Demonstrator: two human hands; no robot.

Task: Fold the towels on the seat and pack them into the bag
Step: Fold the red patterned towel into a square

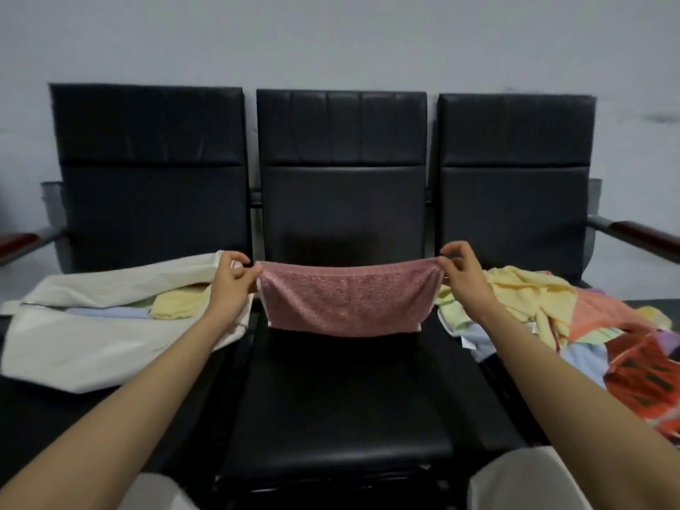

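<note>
- Above the middle seat (342, 399), the left hand (233, 276) is pinching the nine o'clock top corner of the pink towel (346, 303), with thumb and fingers curling tight on the cloth.
- The right hand (461, 274) is pinching the three o'clock top corner the same way, so both hands are clamping on this one towel.
- The pink towel is hanging stretched between the two hands, its top edge sagging a little in the middle. Whether its lower edge is touching the cushion cannot be told.
- At nine o'clock from the left hand, the white bag (92, 325) is lying on its side on the left seat (55, 417), its mouth gaping toward the towel.
- Folded towels (173, 303) in yellow, green and blue are showing inside that mouth.
- At three o'clock from the right hand, a loose pile of towels (552, 318) is sprawling on the right seat (651, 305): yellow, orange, pale green, blue, purple and a red patterned one.
- At twelve o'clock, three black backrests (342, 178) are standing against a grey wall (331, 38).
- At six o'clock, the person's knees (515, 480) in light cloth are showing at the lower edge.
</note>
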